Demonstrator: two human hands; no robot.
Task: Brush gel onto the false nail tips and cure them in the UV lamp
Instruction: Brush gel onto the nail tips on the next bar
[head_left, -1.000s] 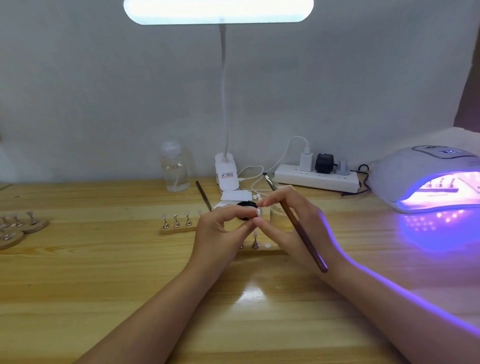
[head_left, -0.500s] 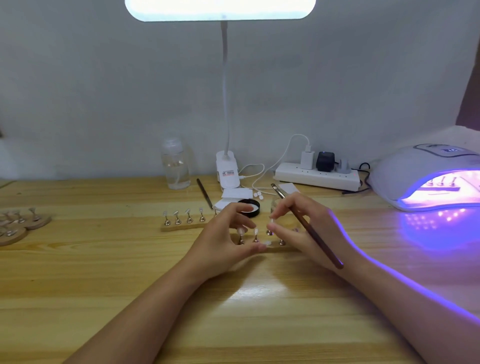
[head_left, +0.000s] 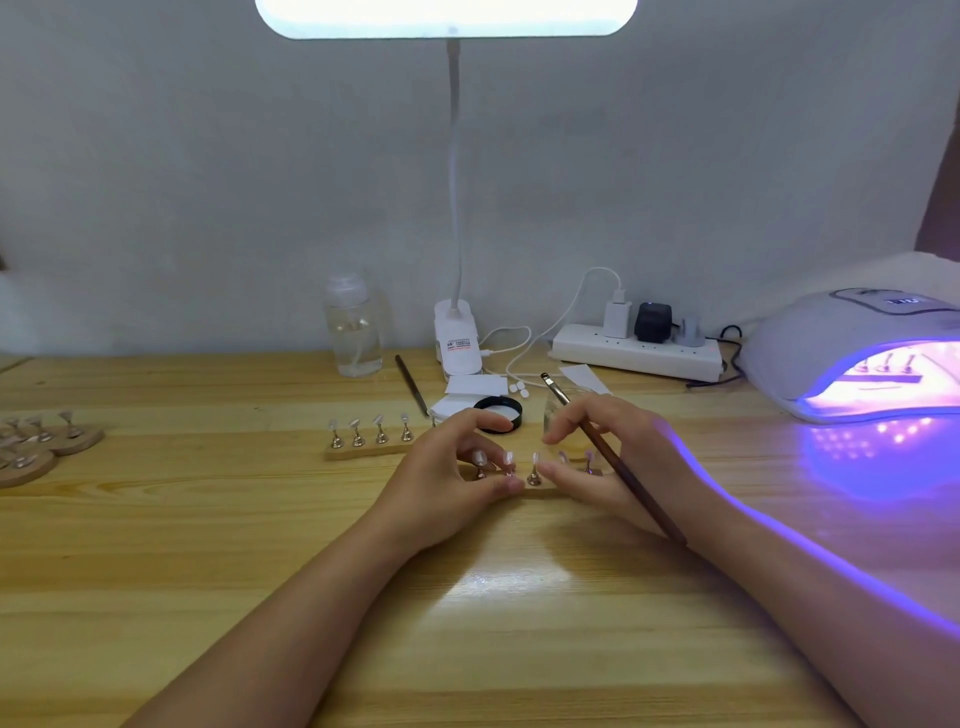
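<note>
A wooden strip (head_left: 540, 491) lies between my hands and carries several small metal stands with pale nail tips (head_left: 535, 460). My left hand (head_left: 441, 483) arches over the strip's left end with loosely curved fingers, its thumb at the front edge next to the middle stand. My right hand (head_left: 618, 457) holds a brown gel brush (head_left: 628, 475) across its fingers, bristles pointing up and away; its thumb reaches toward the same stand. The white UV lamp (head_left: 831, 338) glows purple at the right, with more stands inside (head_left: 885, 364).
A second strip (head_left: 363, 451) holding several tipped stands lies left of my hands. Behind them are a black-rimmed open jar (head_left: 500, 413), a clear glass (head_left: 553, 415), a spare brush (head_left: 410, 382), a liquid bottle (head_left: 353, 332), a desk lamp base (head_left: 457, 343) and a power strip (head_left: 636, 356). Round stand bases (head_left: 52, 441) sit far left.
Both hands came down from holding one nail stand in the air. That stand now sits on the strip between my thumbs, and my left fingers have loosened.
</note>
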